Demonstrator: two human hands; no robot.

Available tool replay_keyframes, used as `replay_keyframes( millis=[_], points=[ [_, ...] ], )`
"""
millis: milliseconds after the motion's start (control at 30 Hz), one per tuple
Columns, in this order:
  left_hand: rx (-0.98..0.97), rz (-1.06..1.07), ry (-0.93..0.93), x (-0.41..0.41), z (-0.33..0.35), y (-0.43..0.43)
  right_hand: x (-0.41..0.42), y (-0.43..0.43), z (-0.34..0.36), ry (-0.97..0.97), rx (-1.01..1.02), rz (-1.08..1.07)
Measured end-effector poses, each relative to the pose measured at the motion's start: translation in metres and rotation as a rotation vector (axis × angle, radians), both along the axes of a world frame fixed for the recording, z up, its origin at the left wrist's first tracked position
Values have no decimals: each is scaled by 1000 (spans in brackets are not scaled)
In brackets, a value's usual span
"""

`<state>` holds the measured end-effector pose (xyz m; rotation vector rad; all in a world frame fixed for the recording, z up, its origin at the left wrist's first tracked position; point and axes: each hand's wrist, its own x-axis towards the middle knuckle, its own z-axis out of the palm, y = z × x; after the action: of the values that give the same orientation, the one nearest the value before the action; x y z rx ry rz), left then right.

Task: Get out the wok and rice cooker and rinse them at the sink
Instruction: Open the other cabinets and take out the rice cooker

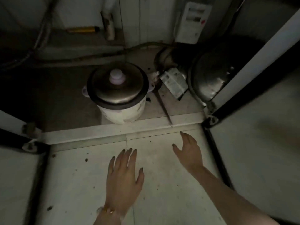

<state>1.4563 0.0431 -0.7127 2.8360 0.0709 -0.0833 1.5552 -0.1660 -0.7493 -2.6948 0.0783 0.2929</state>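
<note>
A white rice cooker [119, 96] with a dark metal lid and a pale knob stands inside an open low cabinet, just behind its front sill. To its right the wok [211, 78] leans on its side in the dark corner, half hidden by the right door. My left hand [124, 177] hovers over the floor tiles in front of the cabinet, fingers straight, holding nothing. My right hand [189, 151] reaches forward near the sill, fingers relaxed and empty. Both hands are apart from the cooker and the wok.
Both cabinet doors stand open, the left door [16, 176] and the right door [259, 127] flanking the floor. A folded paper packet [174, 82] lies between cooker and wok. A white box [190, 21], pipes and a yellow-handled tool [82, 29] stand at the back.
</note>
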Motion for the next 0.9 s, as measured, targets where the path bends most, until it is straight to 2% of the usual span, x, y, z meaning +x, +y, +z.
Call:
replay_keyframes(
  millis=[100,233,433,600,733,833,900],
  points=[
    [-20,-28,-34,9,-34,7,34,11,-32,-11,137,-132],
    [-8,-45,-82,20,-67,23,77,19,-68,-108,223,-229],
    [-5,-38,-144,38,-92,41,120,25,-106,-172,115,-220],
    [2,-23,-131,44,-92,46,129,33,-106,-165,162,-274],
    [7,-23,-138,42,-89,47,133,38,-90,-28,312,-367],
    [5,-4,-155,36,-75,45,131,41,-69,168,614,-458],
    [1,13,-143,29,-56,39,121,40,-49,297,717,-512]
  ],
)
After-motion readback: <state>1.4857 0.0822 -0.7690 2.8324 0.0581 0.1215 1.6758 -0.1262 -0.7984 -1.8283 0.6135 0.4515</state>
